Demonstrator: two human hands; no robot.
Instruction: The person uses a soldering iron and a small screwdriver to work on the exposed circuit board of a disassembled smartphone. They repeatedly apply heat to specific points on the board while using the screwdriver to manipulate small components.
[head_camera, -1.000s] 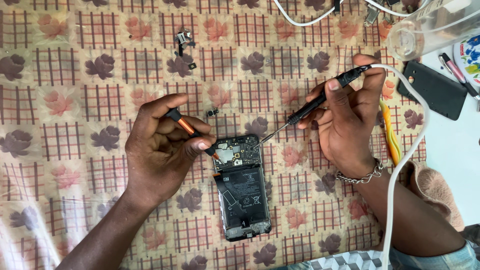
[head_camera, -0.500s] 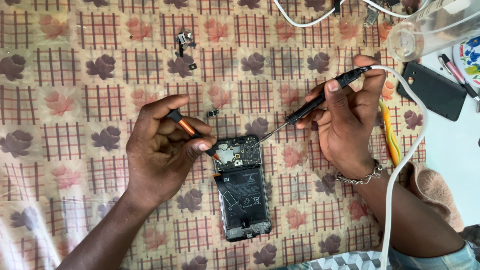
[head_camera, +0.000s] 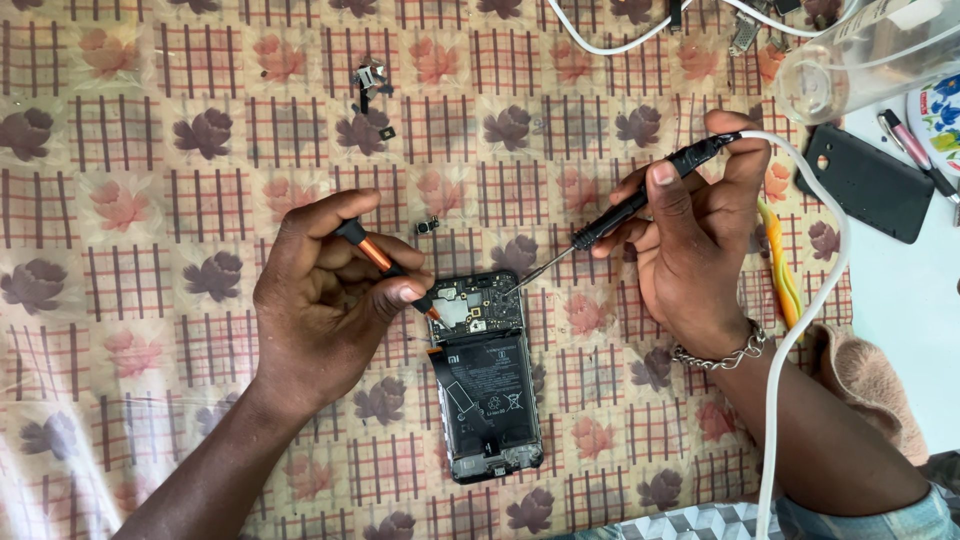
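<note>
An opened black phone (head_camera: 487, 385) lies back-up on the flowered cloth, its circuit board and battery exposed. My left hand (head_camera: 320, 300) grips a small orange-handled tool (head_camera: 375, 255) whose tip touches the left edge of the board. My right hand (head_camera: 700, 245) holds a black soldering iron (head_camera: 640, 203) with a white cord (head_camera: 815, 300). Its thin metal tip rests on the board's upper right part.
Small loose phone parts (head_camera: 368, 82) lie at the top centre, and one tiny piece (head_camera: 427, 226) sits above the phone. A black phone cover (head_camera: 868, 182) and a pen (head_camera: 912, 150) lie at the right, a clear container (head_camera: 860, 55) above them. White cables run along the top.
Both hands stay almost still. The orange tool's tip has shifted slightly along the board's left edge.
</note>
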